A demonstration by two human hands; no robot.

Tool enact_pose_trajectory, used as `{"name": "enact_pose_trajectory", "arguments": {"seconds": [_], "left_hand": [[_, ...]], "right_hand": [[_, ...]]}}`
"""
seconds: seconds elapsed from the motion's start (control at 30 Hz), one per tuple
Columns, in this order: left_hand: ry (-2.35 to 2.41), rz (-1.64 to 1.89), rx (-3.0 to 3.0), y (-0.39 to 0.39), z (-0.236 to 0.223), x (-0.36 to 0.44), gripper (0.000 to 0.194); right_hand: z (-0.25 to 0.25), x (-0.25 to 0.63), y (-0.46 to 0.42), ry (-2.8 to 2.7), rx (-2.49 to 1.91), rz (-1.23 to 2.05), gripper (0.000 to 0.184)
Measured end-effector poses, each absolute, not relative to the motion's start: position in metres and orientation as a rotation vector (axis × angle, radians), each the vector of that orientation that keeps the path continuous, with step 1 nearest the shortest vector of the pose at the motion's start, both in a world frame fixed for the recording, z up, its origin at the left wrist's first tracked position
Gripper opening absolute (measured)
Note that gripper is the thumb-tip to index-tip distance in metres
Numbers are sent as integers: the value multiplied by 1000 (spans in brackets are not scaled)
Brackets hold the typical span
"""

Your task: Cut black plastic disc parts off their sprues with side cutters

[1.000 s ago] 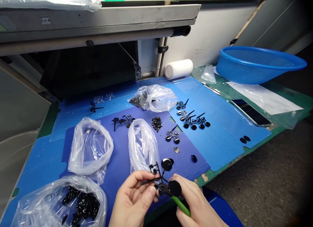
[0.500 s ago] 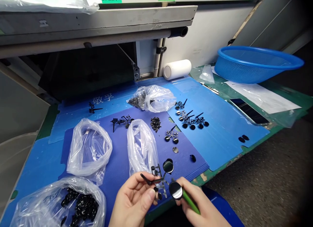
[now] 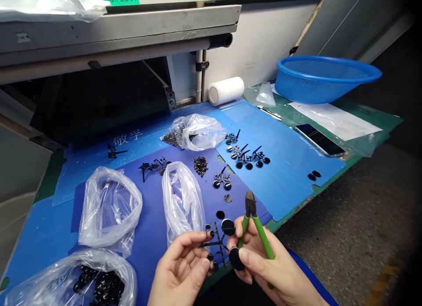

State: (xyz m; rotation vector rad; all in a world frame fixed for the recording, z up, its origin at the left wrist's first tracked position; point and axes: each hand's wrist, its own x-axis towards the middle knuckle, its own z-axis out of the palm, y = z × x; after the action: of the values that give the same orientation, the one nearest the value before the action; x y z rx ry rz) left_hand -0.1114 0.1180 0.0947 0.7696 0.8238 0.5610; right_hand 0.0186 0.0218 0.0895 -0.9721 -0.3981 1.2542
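Note:
My left hand (image 3: 180, 266) pinches the left side of a black plastic sprue (image 3: 220, 243), which carries round discs and smaller parts on thin runners. In my right hand (image 3: 275, 264) rest side cutters (image 3: 251, 207) with green handles, their jaws pointing up and away from the sprue. The right thumb and a finger also hold the sprue's lower disc (image 3: 236, 258); another disc (image 3: 228, 227) sits just above it. Beyond the hands, a loose black disc (image 3: 220, 215) and a greyish disc (image 3: 227, 198) lie on the dark blue sheet (image 3: 151, 200).
More sprues (image 3: 244, 158) lie beyond, near a pile of tiny black parts (image 3: 200, 165). Clear plastic bags (image 3: 110, 209) stand at left; one nearest me (image 3: 102, 284) holds black parts. A phone (image 3: 319, 140), blue basket (image 3: 326, 79) and white roll (image 3: 226, 91) are farther off.
The cutters have swung upright in my right hand, and their jaws now show. My right thumb has come onto the sprue's lower disc. The whole view has shifted slightly.

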Motion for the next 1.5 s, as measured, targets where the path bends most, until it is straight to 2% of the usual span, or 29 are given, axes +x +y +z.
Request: {"name": "enact_pose_trajectory", "arguments": {"seconds": [0.17, 0.53, 1.5], "left_hand": [[854, 606, 799, 116, 91, -108, 31], [854, 527, 827, 110, 85, -94, 27], [810, 363, 865, 77, 82, -40, 27]], "right_hand": [[86, 30, 13, -318, -961, 1128, 25], [68, 44, -17, -109, -1002, 1021, 16], [71, 58, -66, 143, -1115, 843, 28]]}}
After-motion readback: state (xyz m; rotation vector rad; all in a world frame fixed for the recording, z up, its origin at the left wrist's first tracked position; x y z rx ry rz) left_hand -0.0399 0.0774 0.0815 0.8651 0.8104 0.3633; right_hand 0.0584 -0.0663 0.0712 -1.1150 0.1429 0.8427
